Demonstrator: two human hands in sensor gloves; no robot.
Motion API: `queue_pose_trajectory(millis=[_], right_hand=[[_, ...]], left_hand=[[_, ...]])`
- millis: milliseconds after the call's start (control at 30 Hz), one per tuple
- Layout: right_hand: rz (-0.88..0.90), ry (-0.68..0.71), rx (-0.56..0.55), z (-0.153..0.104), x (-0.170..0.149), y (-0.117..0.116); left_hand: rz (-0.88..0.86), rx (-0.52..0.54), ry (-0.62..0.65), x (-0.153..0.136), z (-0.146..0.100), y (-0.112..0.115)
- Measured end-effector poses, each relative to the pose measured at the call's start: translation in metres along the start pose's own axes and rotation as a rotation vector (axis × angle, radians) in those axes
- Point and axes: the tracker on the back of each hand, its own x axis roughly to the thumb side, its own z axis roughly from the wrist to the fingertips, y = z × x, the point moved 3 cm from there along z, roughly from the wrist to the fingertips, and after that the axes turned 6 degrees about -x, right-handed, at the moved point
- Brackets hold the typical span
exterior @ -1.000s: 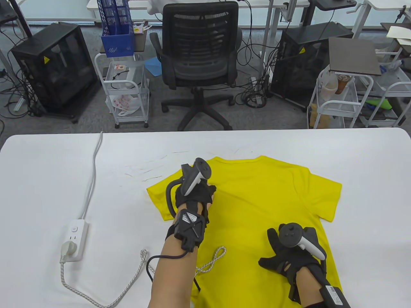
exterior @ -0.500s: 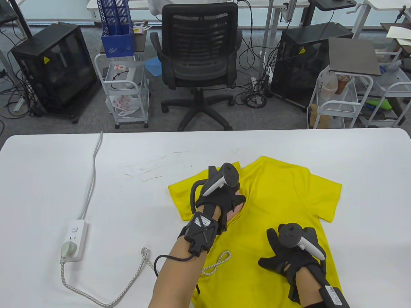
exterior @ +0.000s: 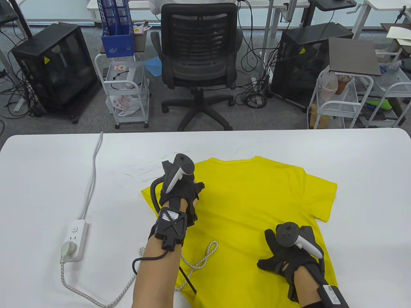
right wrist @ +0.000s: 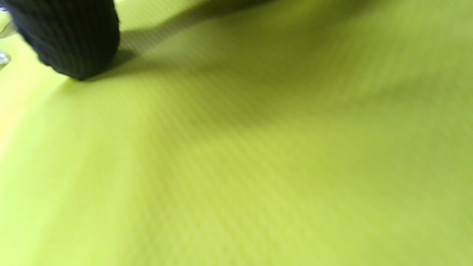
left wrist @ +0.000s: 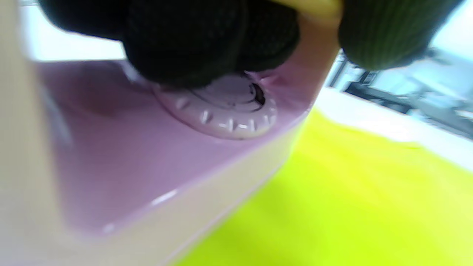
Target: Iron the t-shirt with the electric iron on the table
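A yellow t-shirt lies flat on the white table, collar away from me. My left hand is over the shirt's left shoulder and grips the handle of a pink and cream electric iron, which it hides in the table view. In the left wrist view the iron's dial sits under my gloved fingers, with the shirt beside it. My right hand rests flat with spread fingers on the shirt's lower right. The right wrist view shows shirt cloth and one fingertip.
The iron's braided cord loops over the shirt's lower left and runs to a white power strip at the table's left. Its white cable goes off the far edge. An office chair and carts stand beyond the table.
My left hand with the iron moved right toward the collar, then back left to the left shoulder. The left sleeve shifted with it. My right hand stayed almost still on the shirt.
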Motion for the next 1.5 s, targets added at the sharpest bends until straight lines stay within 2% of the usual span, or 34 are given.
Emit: queue_pose_trajectory(millis=[100,167,233,333,400,500,600,800,867,1000,1100,1167,1233,1367,1500], right_hand=[[-0.013,0.052,-0.019,0.000,0.008,0.001],[-0.030,0.049,-0.003,0.003,0.009,-0.003],[-0.033,0.040,0.034,0.006,0.007,-0.006],[-0.018,0.039,0.011,0.006,0.006,-0.005],[-0.015,0.038,0.012,0.006,0.006,-0.006],[-0.008,0.038,0.012,0.006,0.005,-0.006],[-0.005,0.037,0.012,0.005,0.005,-0.006],[-0.009,0.028,0.001,0.005,-0.001,-0.001],[0.006,0.016,-0.018,0.005,-0.008,0.003],[0.068,-0.024,-0.051,0.004,-0.023,0.010],[0.074,-0.014,-0.078,0.002,-0.021,0.013],[0.064,0.014,-0.114,0.002,-0.015,0.016],[0.064,0.051,-0.098,0.003,-0.005,0.014],[-0.033,0.074,-0.028,0.009,0.014,0.001],[-0.034,0.061,-0.003,0.011,0.014,-0.005]], left_hand=[[0.061,-0.046,0.181,0.056,-0.027,-0.002],[0.100,-0.032,0.275,0.086,-0.053,-0.008],[0.122,-0.024,0.305,0.097,-0.073,-0.018],[0.063,0.000,0.295,0.096,-0.092,-0.043],[-0.025,0.050,0.278,0.086,-0.106,-0.069],[-0.055,0.084,0.248,0.066,-0.121,-0.094],[-0.067,0.121,0.212,0.027,-0.132,-0.115],[-0.214,0.129,0.132,-0.067,-0.133,-0.128],[-0.229,0.139,0.113,-0.089,-0.130,-0.128],[-0.272,0.122,0.109,-0.115,-0.120,-0.118],[-0.245,0.095,0.130,-0.110,-0.109,-0.103],[-0.219,0.075,0.162,-0.096,-0.100,-0.091],[-0.207,0.044,0.200,-0.077,-0.091,-0.076],[-0.171,-0.045,0.271,-0.029,-0.068,-0.027],[-0.067,-0.135,0.293,0.003,-0.049,0.021]])
